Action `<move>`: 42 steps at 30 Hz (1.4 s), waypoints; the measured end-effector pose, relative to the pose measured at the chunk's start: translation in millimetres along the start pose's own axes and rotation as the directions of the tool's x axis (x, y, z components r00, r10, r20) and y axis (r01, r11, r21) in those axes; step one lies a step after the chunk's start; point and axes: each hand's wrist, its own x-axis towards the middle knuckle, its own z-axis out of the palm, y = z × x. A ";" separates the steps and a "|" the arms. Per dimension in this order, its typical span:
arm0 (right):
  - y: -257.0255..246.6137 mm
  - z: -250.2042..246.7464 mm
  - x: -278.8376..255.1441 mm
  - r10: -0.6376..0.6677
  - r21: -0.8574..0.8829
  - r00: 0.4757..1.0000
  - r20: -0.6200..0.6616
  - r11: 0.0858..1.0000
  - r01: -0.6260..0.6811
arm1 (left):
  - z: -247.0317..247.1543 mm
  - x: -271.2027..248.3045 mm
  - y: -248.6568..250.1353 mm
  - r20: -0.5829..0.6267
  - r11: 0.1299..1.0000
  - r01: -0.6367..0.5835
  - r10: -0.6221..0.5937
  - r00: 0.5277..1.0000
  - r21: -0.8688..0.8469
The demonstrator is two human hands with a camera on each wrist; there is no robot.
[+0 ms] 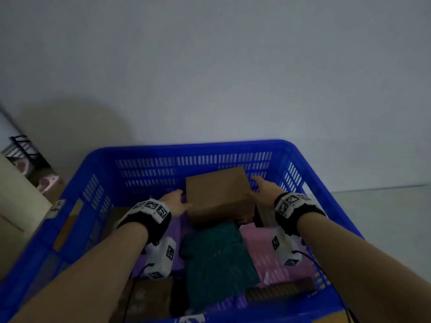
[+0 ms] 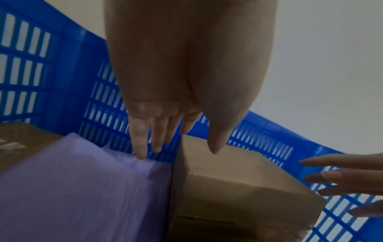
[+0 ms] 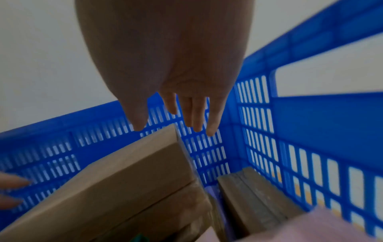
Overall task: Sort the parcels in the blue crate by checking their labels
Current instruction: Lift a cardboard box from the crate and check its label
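Note:
A plain brown cardboard box [image 1: 217, 194] lies on top of other parcels at the back of the blue crate [image 1: 186, 145]. No label shows on its visible faces. My left hand [image 1: 177, 201] is at the box's left side, my right hand [image 1: 263, 187] at its right side. In the left wrist view the left hand [image 2: 179, 153] has straight fingers [image 2: 140, 147] pointing down between the box [image 2: 238, 180] and a purple parcel [image 2: 72, 188], thumb over the box top. The right hand [image 3: 174, 130] is spread likewise over the box's [image 3: 124, 180] right edge. Whether either hand touches the box is unclear.
Under and in front of the box lie a dark green parcel [image 1: 217, 259], a pink parcel [image 1: 261, 248] and another brown box [image 1: 149, 297]. A flat grey-brown parcel [image 3: 254, 199] stands by the crate's right wall [image 3: 311, 114]. A white wall rises behind; a black rack [image 1: 23, 148] stands far left.

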 end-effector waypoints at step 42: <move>-24.6 -76.5 -63.9 -0.060 0.892 0.982 -0.180 0.410 0.189 | -73.7 -94.2 56.6 -0.219 0.605 -0.171 -0.007 0.976 -0.778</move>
